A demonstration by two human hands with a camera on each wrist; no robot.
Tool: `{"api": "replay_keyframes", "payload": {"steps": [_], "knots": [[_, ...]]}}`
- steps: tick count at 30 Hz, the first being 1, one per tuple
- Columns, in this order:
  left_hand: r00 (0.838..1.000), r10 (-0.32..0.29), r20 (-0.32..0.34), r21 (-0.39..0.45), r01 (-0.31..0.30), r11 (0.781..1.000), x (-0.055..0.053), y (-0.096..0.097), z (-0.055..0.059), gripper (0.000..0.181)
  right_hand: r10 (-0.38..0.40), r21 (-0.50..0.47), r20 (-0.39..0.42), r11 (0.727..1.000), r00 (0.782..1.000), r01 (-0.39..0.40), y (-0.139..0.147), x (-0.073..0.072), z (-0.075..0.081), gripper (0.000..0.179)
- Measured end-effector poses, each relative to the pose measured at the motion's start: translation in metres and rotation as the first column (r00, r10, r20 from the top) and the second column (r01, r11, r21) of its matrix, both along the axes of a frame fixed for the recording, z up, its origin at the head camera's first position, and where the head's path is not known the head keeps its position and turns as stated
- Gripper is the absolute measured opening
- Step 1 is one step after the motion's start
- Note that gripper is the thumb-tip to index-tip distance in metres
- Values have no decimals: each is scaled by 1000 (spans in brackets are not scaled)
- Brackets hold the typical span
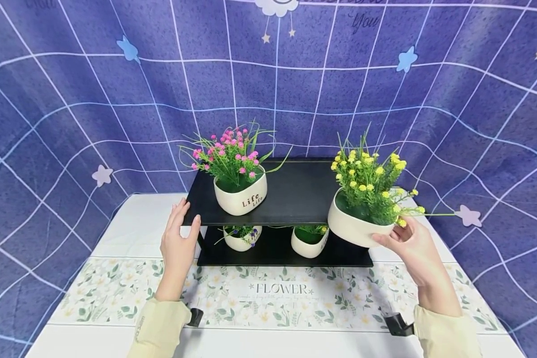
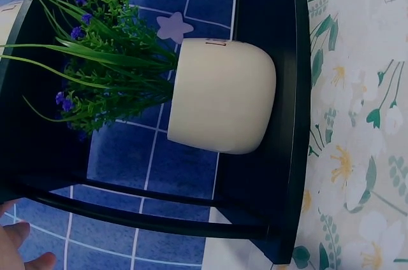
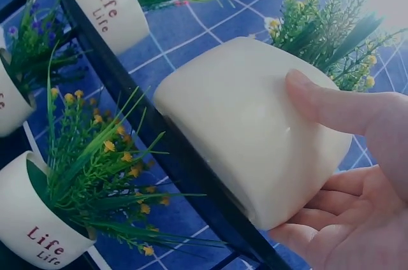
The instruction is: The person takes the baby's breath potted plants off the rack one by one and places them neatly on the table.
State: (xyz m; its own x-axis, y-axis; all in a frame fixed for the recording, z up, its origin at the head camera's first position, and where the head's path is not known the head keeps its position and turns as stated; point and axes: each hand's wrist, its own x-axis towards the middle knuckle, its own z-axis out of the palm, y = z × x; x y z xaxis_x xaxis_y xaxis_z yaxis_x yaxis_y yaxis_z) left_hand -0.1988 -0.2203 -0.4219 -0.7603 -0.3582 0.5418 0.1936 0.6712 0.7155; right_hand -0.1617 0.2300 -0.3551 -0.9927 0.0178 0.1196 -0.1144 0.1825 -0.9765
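My right hand (image 1: 409, 243) grips a white flowerpot (image 1: 353, 226) with yellow flowers by its right side. In the right wrist view the thumb (image 3: 312, 95) presses on the pot's wall and the other fingers curl at its base. The pot overlaps the right front corner of a black two-tier shelf (image 1: 300, 199) and tilts a little. At the shelf's left front corner, my left hand (image 1: 179, 243) touches the upper board with its fingers extended. A white flowerpot (image 1: 241, 199) with pink flowers, lettered "Life", stands on the left of that board.
On the lower board (image 1: 268, 256) are a pot with purple flowers (image 1: 241, 241) and a pot with yellow-orange flowers (image 1: 309, 246). The shelf stands on a white table covering (image 1: 121, 228) with a floral band marked "FLOWER". Behind it hangs a blue gridded curtain (image 1: 277, 89).
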Motion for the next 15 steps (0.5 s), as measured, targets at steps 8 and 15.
{"api": "replay_keyframes", "payload": {"steps": [8, 15], "knots": [[1000, 6, -21, -2, -6, 1000, 2, 2, 1, 44, -15, 6, 57, 1000, 998, 15, 12, 9, -7, 27], [1000, 3, -28, -2, -3, 1000, 1, 2, 1, 44, -100, 205, 167, 977, 981, 65, 28, 20, -20, 27]]}}
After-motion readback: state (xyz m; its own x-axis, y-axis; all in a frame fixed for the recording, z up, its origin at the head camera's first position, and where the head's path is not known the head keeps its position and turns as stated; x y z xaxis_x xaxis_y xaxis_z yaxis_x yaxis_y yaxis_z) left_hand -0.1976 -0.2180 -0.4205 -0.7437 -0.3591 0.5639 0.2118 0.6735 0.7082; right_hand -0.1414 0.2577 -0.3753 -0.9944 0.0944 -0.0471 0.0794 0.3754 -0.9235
